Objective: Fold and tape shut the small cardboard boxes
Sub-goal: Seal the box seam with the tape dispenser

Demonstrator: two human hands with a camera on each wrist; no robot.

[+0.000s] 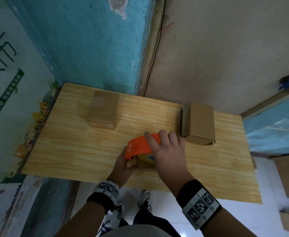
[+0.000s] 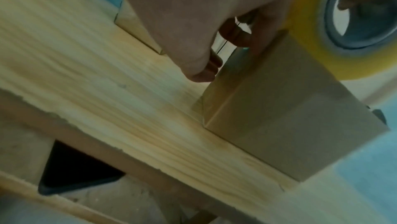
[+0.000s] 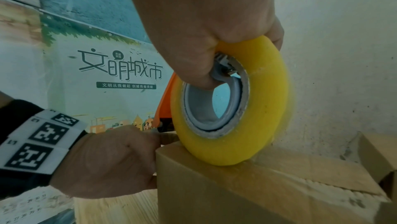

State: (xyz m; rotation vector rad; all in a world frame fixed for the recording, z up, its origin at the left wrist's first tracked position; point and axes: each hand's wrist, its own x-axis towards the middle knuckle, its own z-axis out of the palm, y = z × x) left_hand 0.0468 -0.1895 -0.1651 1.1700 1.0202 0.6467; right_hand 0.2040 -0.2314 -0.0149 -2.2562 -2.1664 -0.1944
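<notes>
Taping stage: roll of yellow tape pressed down on top of the box in hand, at the end nearest the left hand; judged to be the start of a strip along the top seam
Right hand: clenched over the orange tape dispenser from above, thumb hooked through the core of the roll (wrist view); grip from the top likely chosen so weight bears straight down on the tape
Left hand: wrapped round the near-left end of the same box, fingers curled against its end face; appears placed there to brace the box against the drag of the dispenser and to pin the loose tape end
Box in hand, position: on the wooden table, near its front edge, mostly hidden under both hands in the head view; flaps down, seam visible along the top and not yet covered at the far end
Finished box: far left on the table, well apart from the work, glossy strip across its top, judged sealed and set aside
Waiting box: far right, just beside the right hand's knuckles, one flap standing up, untaped
Risk: roll sits close to the box edge; a skewed pull could run tape off the seam
Progress: one of three boxes done, second in hand
</notes>
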